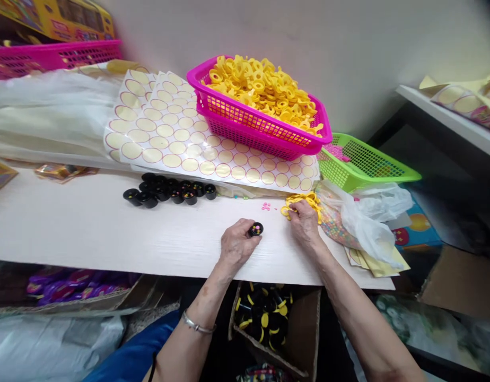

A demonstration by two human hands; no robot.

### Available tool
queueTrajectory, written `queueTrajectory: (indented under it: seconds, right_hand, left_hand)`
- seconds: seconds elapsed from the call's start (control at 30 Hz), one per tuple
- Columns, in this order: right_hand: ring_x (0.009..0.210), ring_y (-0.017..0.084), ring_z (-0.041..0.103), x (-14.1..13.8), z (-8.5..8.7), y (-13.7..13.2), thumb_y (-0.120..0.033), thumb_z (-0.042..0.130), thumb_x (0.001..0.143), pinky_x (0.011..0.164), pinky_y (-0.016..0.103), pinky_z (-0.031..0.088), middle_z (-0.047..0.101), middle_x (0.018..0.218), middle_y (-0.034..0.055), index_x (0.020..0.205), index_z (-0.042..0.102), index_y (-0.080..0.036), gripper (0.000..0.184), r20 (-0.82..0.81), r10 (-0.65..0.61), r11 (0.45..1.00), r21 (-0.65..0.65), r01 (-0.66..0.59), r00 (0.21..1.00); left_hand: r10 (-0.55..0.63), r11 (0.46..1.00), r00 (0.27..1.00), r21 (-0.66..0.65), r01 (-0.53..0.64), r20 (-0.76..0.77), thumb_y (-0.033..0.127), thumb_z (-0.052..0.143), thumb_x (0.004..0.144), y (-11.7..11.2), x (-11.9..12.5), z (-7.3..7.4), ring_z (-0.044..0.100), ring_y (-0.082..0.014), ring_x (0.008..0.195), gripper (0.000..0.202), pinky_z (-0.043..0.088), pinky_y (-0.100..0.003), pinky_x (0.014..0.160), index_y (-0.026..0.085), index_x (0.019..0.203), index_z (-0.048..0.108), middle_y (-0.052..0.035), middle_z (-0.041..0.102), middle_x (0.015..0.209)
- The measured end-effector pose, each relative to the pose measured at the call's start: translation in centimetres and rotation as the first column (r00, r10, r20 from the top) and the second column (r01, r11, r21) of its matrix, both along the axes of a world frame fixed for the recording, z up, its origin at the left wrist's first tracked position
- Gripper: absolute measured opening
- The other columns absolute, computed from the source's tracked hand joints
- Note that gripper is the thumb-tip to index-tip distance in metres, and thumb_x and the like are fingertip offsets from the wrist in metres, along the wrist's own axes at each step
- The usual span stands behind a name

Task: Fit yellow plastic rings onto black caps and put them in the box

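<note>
1. Left hand (237, 245): closed on one black cup (253, 231). The cup sits between thumb and fingers at the fingertip end of the grip, its open mouth exposed and small coloured beads visible inside.
2. Right hand (305, 222): thumb and fingers bent together at the near side of the pile of yellow ring pieces (317, 199). One ring piece lies directly beside the fingertips; whether the fingers grip a piece cannot be told.
3. Pink beads (266, 206): loose on the white tabletop (181, 233), beyond the held cup and left of the right hand.
4. Group of black cups (165, 190): standing close together on the tabletop, well apart from the left hand, to its left.
5. Bag of coloured beads (333, 218): just right of the yellow pile.
6. Magenta basket (245, 114): beyond both hands, heaped with yellow pieces.
</note>
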State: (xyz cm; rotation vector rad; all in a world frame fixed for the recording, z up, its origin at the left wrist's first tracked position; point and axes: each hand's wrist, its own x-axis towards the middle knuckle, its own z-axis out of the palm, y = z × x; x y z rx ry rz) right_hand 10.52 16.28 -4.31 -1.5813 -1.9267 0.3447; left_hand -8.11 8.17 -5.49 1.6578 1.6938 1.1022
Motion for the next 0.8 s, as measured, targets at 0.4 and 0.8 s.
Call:
queueTrajectory:
  seconds: [0.4, 0.8]
  right_hand:
    - [0.089, 0.022, 0.047, -1.2, 1.9, 0.3, -0.034, 0.050, 0.081, 0.069, 0.029, 0.031, 0.057, 0.093, 0.0089, 0.086, 0.058, -0.016, 0.020, 0.475, 0.153, 0.986, -0.131, -0.102, 0.866]
    - [0.071, 0.016, 0.052, -1.4, 3.3, -4.0, -0.011, 0.045, 0.079, 0.065, 0.028, 0.031, 0.062, 0.076, 0.0056, 0.075, 0.051, -0.016, 0.009, 0.242, 0.179, 0.833, 0.479, -0.278, 0.954]
  left_hand:
    - [0.013, 1.000, 1.000, -0.009, -0.012, 0.024, 0.019, 0.061, 0.064, 0.2, 0.1, -0.4, 0.048, -0.0089, 0.060, 0.018, 0.037, -0.021, 0.057, 0.021, 0.081, 0.063, 0.0036, 0.056, 0.073]
    - [0.093, 0.964, 0.868, 0.173, -0.201, 0.488, 0.019, 0.064, 0.062, -2.0, 0.0, 1.9, 0.045, -0.0067, 0.056, 0.026, 0.038, -0.021, 0.052, 0.016, 0.087, 0.065, -0.0047, 0.058, 0.091]
